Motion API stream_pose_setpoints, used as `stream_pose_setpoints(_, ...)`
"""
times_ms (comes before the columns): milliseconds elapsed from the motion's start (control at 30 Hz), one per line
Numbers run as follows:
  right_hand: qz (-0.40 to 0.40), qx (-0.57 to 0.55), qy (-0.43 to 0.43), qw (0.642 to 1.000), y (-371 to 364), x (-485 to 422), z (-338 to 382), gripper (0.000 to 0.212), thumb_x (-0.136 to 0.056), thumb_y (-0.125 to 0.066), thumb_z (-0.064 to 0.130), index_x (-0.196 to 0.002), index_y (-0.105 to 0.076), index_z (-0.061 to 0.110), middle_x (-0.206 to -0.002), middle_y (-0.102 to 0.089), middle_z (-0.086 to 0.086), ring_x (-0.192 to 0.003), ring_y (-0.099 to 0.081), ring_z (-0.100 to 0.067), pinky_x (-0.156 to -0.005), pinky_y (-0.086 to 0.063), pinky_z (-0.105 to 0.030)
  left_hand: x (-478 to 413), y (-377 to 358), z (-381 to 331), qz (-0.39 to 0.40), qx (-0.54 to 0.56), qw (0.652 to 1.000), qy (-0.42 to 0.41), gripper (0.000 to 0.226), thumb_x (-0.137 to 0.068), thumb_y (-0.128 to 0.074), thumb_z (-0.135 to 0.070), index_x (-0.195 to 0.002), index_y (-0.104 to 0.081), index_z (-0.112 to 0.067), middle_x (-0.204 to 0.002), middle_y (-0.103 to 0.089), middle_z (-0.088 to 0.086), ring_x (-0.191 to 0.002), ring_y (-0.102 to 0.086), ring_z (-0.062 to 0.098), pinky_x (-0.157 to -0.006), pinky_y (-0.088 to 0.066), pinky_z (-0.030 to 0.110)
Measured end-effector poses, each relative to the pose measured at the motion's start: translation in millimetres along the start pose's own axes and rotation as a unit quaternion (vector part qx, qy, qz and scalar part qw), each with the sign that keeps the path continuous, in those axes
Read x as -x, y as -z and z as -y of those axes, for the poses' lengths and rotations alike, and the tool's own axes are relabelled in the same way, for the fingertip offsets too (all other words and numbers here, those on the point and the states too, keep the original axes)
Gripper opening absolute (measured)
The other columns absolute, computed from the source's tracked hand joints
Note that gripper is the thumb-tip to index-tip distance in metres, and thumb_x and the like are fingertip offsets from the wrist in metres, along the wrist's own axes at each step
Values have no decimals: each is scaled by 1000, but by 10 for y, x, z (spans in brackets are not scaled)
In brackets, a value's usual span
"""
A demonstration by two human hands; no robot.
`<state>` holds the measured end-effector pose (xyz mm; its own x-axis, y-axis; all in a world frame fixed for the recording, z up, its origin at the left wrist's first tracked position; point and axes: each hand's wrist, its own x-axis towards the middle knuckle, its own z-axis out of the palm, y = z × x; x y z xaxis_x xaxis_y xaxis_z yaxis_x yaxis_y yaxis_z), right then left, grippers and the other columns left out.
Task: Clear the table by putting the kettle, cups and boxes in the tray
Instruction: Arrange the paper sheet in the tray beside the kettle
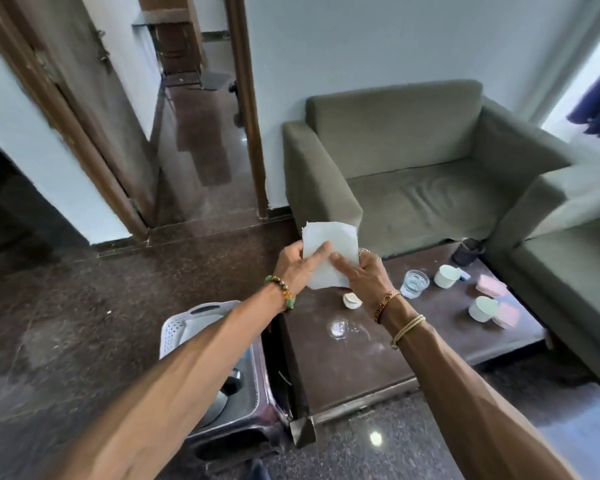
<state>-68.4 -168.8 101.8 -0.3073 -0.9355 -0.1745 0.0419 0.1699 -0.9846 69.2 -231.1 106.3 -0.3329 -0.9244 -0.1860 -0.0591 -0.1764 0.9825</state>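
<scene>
Both my hands hold a white paper napkin (329,252) above the left end of the dark low table (378,368). My left hand (298,265) grips its left side and my right hand (361,275) pinches its right side. On the table stand a glass of water (414,283), two white cups (445,276) (483,309), two pink boxes (492,286) (508,315) and a small white lid-like piece (351,301). The white tray (184,327) sits on a stool left of the table, with the metal kettle (219,403) partly hidden under my left forearm.
A dark cup (471,251) stands at the table's far corner. Green sofas (413,161) flank the table behind and at the right. A wet smear (342,329) marks the tabletop. An open doorway (194,133) lies at the back left over dark stone floor.
</scene>
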Motion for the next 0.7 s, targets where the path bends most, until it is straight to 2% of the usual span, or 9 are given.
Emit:
stream_pose_setpoints(67, -8, 3, -1, 1000, 337, 213, 7, 29, -85, -71, 35, -93, -70, 7, -85, -76, -11, -79, -74, -28, -62, -59, -38, 130, -324, -9, 11, 21, 1000, 10, 32, -79, -80, -31, -102, -72, -10, -99, -75, 10, -93, -72, 29, -81, -60, 44)
stream_pose_setpoints(133, -30, -6, 2, 1000, 669, 407, 12, 20, -87, -71, 29, -91, -70, 9, -83, -76, -7, -76, -73, -22, -58, -57, -33, 266, -681, -29, 29, 43, 998, 21, 34, -78, -82, -27, -105, -72, -8, -103, -75, 12, -99, -71, 32, -87, -58, 50)
stream_pose_setpoints(233, -79, 3, 11, 997, 1112, 625, 18, 19, -88, -71, 19, -98, -70, 2, -97, -74, -17, -86, -71, -28, -77, -60, -48, 464, -1148, -73, 51, 65, 996, 26, 27, -77, -82, -23, -99, -73, -8, -102, -75, 13, -96, -70, 31, -88, -57, 52)
stream_pose_setpoints(267, -79, 0, 11, 997, 1260, 712, 31, 21, -88, -70, 17, -100, -69, 0, -100, -73, -20, -89, -70, -30, -81, -59, -48, 535, -1289, -103, 60, 75, 995, 28, 23, -77, -82, -22, -95, -74, -10, -99, -75, 12, -92, -70, 29, -87, -58, 50)
stream_pose_setpoints(367, -54, 40, 17, 998, 1687, 984, 99, 20, -88, -71, 18, -98, -70, 1, -98, -74, -18, -83, -70, -25, -74, -58, -40, 660, -1603, -246, 75, 107, 991, 36, 24, -77, -81, -22, -95, -74, -7, -95, -74, 12, -86, -67, 27, -80, -56, 44)
stream_pose_setpoints(400, -42, 70, 16, 997, 1824, 1078, 131, 19, -88, -72, 19, -96, -70, 2, -95, -74, -16, -80, -69, -23, -71, -57, -38, 674, -1668, -295, 106, 106, 988, 47, 29, -78, -79, -23, -100, -73, -4, -97, -72, 15, -88, -66, 28, -79, -54, 43)
stream_pose_setpoints(533, 7, 199, -10, 980, 2302, 1353, 299, 14, -86, -73, 19, -80, -64, 10, -75, -65, -2, -67, -60, -15, -62, -48, -29, 697, -1823, -395, 313, -8, 946, 84, 49, -78, -77, -30, -111, -68, 6, -112, -67, 30, -95, -63, 36, -85, -48, 46)
stream_pose_setpoints(633, 35, 310, -26, 950, 2511, 1446, 351, 18, -85, -74, 22, -78, -61, 11, -75, -61, -2, -69, -59, -17, -64, -48, -31, 673, -2027, -390, 364, -112, 921, 76, 47, -69, -85, -31, -105, -73, -3, -102, -73, 22, -89, -68, 31, -80, -56, 42)
stream_pose_setpoints(700, 32, 329, -39, 943, 2587, 1465, 340, 21, -84, -74, 23, -83, -64, 5, -80, -65, -8, -73, -60, -20, -66, -50, -34, 642, -2172, -337, 370, -149, 915, 56, 43, -67, -87, -26, -101, -75, -4, -101, -74, 20, -88, -70, 31, -81, -57, 42)
